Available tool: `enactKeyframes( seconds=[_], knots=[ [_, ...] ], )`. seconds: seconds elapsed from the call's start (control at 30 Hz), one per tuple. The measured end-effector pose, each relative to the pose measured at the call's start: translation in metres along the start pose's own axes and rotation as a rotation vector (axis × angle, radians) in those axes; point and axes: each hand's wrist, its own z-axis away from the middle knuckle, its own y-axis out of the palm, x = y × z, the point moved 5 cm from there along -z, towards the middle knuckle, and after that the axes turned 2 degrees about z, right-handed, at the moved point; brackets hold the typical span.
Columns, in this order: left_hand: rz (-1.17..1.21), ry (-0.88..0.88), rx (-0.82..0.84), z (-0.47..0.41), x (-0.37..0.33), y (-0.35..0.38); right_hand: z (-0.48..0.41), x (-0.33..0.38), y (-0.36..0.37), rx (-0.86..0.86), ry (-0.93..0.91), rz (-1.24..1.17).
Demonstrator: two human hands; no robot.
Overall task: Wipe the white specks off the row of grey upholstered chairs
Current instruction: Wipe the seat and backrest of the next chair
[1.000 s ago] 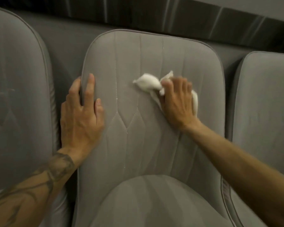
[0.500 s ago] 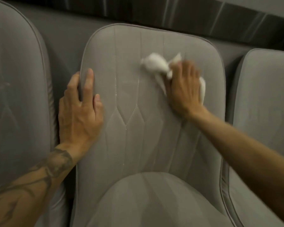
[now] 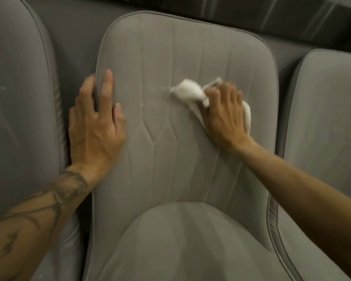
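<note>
Flat left hand (image 3: pixel 95 128); right hand (image 3: pixel 225 116) clenched

Dim, warm light is spreading softly over the grey upholstered chair back (image 3: pixel 180 169), leaving it flat and low in contrast. The crumpled white cloth (image 3: pixel 187 93) is glowing brightest, its detail washing out, and motion blur is smearing it and the right hand (image 3: pixel 225 118) in whose grip it sits. Far left of that grip, shadow is pooling in the dark gap (image 3: pixel 64 118) beside the left hand (image 3: pixel 93 126). Farther out, the wide lens is bending the neighbouring grey chairs (image 3: pixel 18 98).
</note>
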Motion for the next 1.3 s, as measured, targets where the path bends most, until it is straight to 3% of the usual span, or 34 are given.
enactKeyframes(
  seconds=[0.07, 0.17, 0.3, 0.37, 0.43, 0.57, 0.63, 0.87, 1.1, 1.17, 1.3],
  knots=[
    [-0.008, 0.000, -0.006, 0.000, 0.001, 0.001, -0.019, -0.009, 0.003, -0.098, 0.143, 0.031],
    [-0.010, -0.014, -0.007, 0.000, 0.002, 0.003, 0.021, 0.012, 0.015, -0.105, 0.257, -0.020],
    [-0.008, -0.015, -0.003, 0.000, 0.001, 0.002, 0.123, 0.063, 0.024, 0.200, 0.003, -0.113],
    [-0.009, -0.016, -0.006, 0.000, 0.000, 0.001, 0.135, 0.065, 0.020, 0.270, -0.109, -0.112],
    [-0.012, -0.020, -0.002, 0.001, -0.001, 0.001, 0.099, 0.045, 0.020, 0.190, -0.105, -0.089],
    [-0.019, -0.020, -0.004, 0.001, 0.001, 0.002, 0.013, -0.003, 0.016, -0.140, 0.254, 0.023],
    [-0.021, -0.025, -0.003, 0.001, 0.001, 0.002, 0.028, 0.009, 0.019, -0.174, 0.318, 0.021],
    [-0.011, -0.025, 0.013, 0.000, -0.002, -0.002, 0.159, 0.079, 0.020, 0.295, -0.092, -0.161],
    [-0.010, -0.023, -0.004, 0.001, -0.002, -0.002, 0.105, 0.060, 0.034, -0.020, 0.283, -0.128],
    [-0.019, -0.024, -0.001, 0.001, -0.002, -0.001, 0.135, 0.075, 0.037, 0.031, 0.262, -0.140],
    [-0.020, -0.023, 0.005, 0.000, -0.002, -0.002, 0.171, 0.094, 0.035, 0.185, 0.022, -0.196]
  ],
)
